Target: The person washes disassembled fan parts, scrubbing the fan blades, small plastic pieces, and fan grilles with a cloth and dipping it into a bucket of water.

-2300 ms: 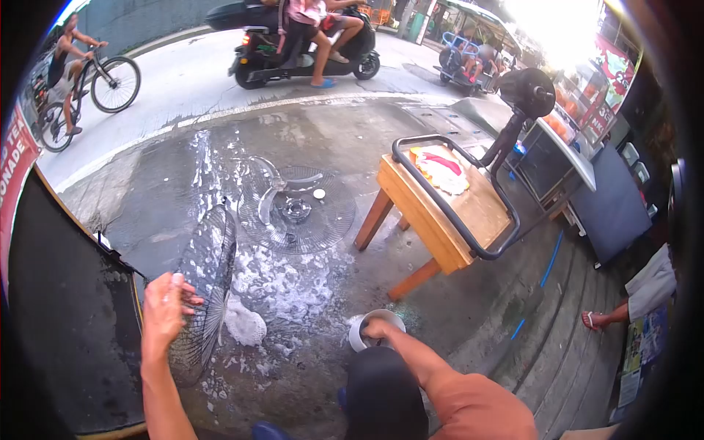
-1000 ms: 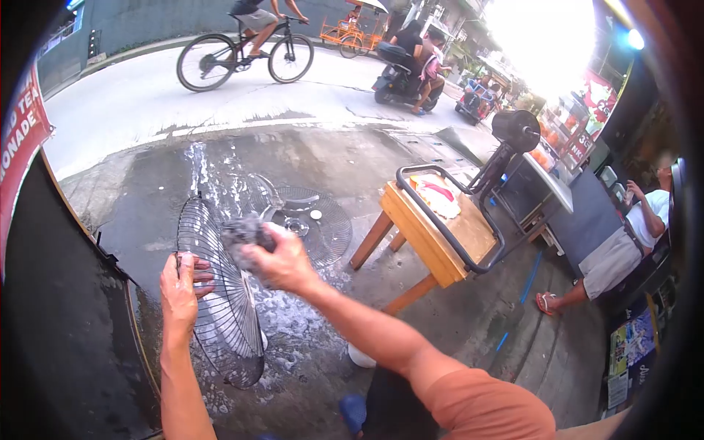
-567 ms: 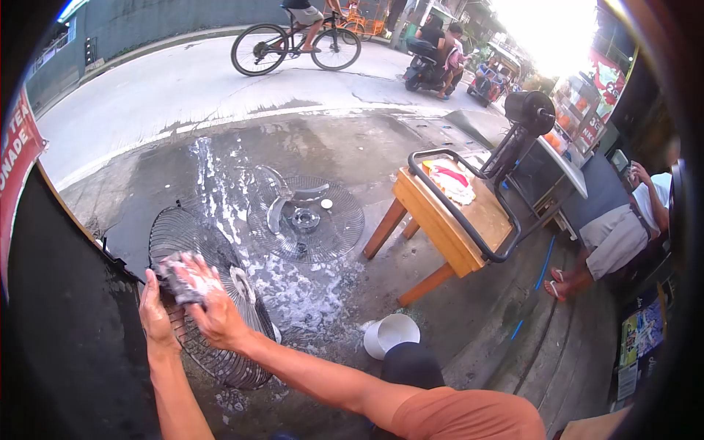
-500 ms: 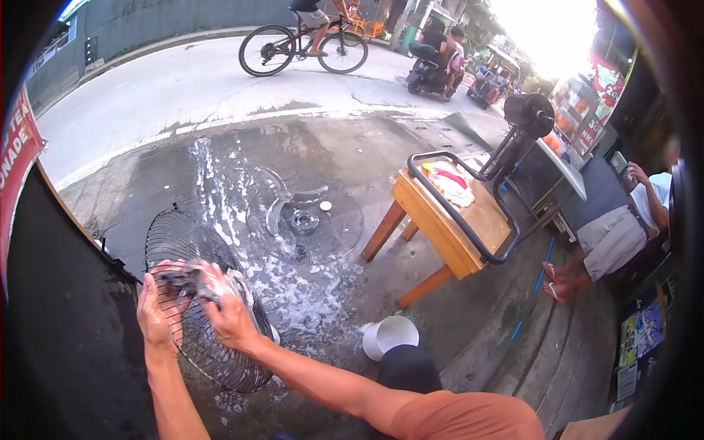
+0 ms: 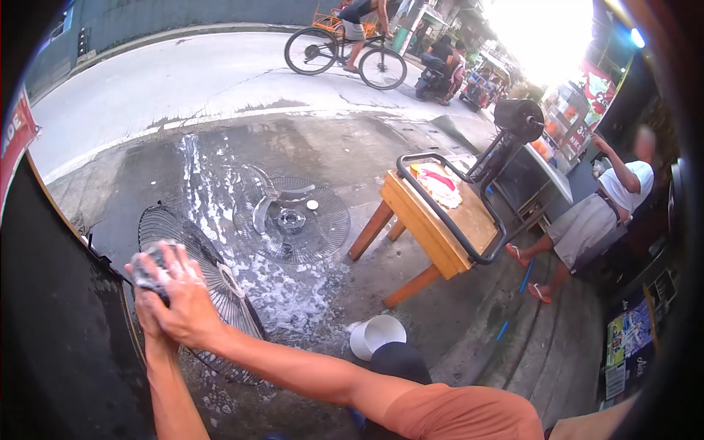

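Observation:
A dark, foam-covered wad (image 5: 152,273), perhaps a scrubbing cloth or pad, is pressed between my two hands. My right hand (image 5: 189,299) lies over it from the right, its soapy fingers pointing up. Mostly hidden behind it, my left hand (image 5: 150,323) backs the wad from the left. Behind and below my hands, a round black wire fan grille (image 5: 233,282) leans upright. A second fan grille (image 5: 330,235) lies flat on the wet concrete, with a grey fan blade (image 5: 293,193) resting on it.
A white bucket (image 5: 378,334) lies tipped by my knee. To the right, a wooden stool (image 5: 418,227) carries a fan stand (image 5: 488,257) with its motor and a cloth (image 5: 438,183). Soapy foam (image 5: 293,297) streaks the ground. A person (image 5: 601,198) stands at right; a cyclist (image 5: 356,29) passes.
My hands have come together around the wad, shifting left and off the grille. The cyclist has moved right along the road. The person at right has gone from sitting to upright.

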Tool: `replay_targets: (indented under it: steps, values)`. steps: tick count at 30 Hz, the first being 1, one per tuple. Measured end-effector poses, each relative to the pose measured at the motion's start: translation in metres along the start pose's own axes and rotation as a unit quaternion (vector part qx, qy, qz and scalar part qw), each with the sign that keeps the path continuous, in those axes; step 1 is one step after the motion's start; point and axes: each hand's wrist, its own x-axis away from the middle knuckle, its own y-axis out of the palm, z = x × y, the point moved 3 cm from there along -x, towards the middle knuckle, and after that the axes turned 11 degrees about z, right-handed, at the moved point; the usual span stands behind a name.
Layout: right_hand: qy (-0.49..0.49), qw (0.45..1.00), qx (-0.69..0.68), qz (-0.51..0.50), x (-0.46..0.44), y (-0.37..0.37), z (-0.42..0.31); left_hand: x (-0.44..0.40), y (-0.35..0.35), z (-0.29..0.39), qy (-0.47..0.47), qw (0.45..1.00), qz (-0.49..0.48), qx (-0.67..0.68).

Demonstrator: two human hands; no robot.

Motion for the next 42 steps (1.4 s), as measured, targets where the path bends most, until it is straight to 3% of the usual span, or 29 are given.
replay_targets:
  steps: [1,3,6,10,11,12,14,15,17,20,21,24,25,28,29,32,36,37,42]
  values:
    - [-0.019,1.000,-0.004,-0.015,-0.003,0.005,-0.004,-0.005,-0.010,-0.004,0.003,0.997,0.010,0.082]
    - [-0.058,0.997,-0.013,-0.045,-0.007,0.019,-0.011,-0.007,-0.025,0.009,-0.013,0.986,-0.095,0.135]
    - [-0.084,0.992,-0.087,-0.035,0.004,0.036,0.002,-0.006,-0.029,0.024,-0.017,0.988,-0.105,0.108]
    - [-0.039,0.990,-0.130,0.036,0.019,0.039,0.026,0.004,-0.009,0.025,0.006,1.000,0.014,0.010]
    - [0.010,0.987,-0.150,0.063,0.024,0.033,0.037,0.002,-0.010,0.024,0.000,1.000,-0.003,-0.012]
    - [0.034,0.975,-0.150,0.161,0.031,0.037,0.055,0.009,-0.003,0.027,0.000,0.999,0.018,-0.046]
    - [0.306,0.932,-0.192,0.011,0.049,0.030,0.099,0.010,-0.001,0.026,0.034,0.994,0.044,-0.089]
    - [0.349,0.920,-0.178,-0.013,0.072,0.055,0.150,0.008,-0.003,0.022,0.053,0.993,0.042,-0.101]
    - [0.366,0.907,-0.208,0.036,0.097,0.063,0.192,0.006,0.001,0.016,0.065,0.986,0.030,-0.151]
    - [0.393,0.906,-0.136,0.076,0.099,0.050,0.195,0.011,0.015,0.005,0.064,0.978,0.016,-0.199]
    - [0.418,0.901,-0.111,0.038,0.093,0.045,0.195,0.013,0.020,0.003,0.061,0.974,0.014,-0.217]
    - [0.463,0.856,-0.183,0.137,0.091,0.056,0.212,0.017,0.030,-0.003,0.048,0.967,0.000,-0.252]
    - [0.482,0.857,-0.134,0.127,0.075,0.028,0.174,0.019,0.034,-0.007,0.048,0.966,-0.001,-0.252]
    - [0.379,0.882,-0.176,0.220,0.071,0.018,0.157,0.025,0.042,-0.016,0.037,0.973,0.014,-0.227]
    - [0.347,0.895,-0.182,0.212,0.070,0.013,0.148,0.025,0.042,-0.017,0.031,0.976,0.016,-0.214]
    - [0.371,0.911,-0.176,0.032,0.064,-0.009,0.118,0.021,0.036,-0.021,0.015,0.986,0.011,-0.166]
    - [0.092,0.962,-0.248,0.069,0.050,-0.034,0.069,0.024,0.039,-0.019,0.002,0.991,0.031,-0.129]
    - [0.079,0.965,-0.248,0.030,0.052,-0.037,0.066,0.025,0.040,-0.021,0.002,0.992,0.036,-0.120]
    - [-0.011,0.980,-0.197,0.029,0.053,-0.041,0.055,0.031,0.043,-0.017,-0.045,0.997,0.003,-0.063]
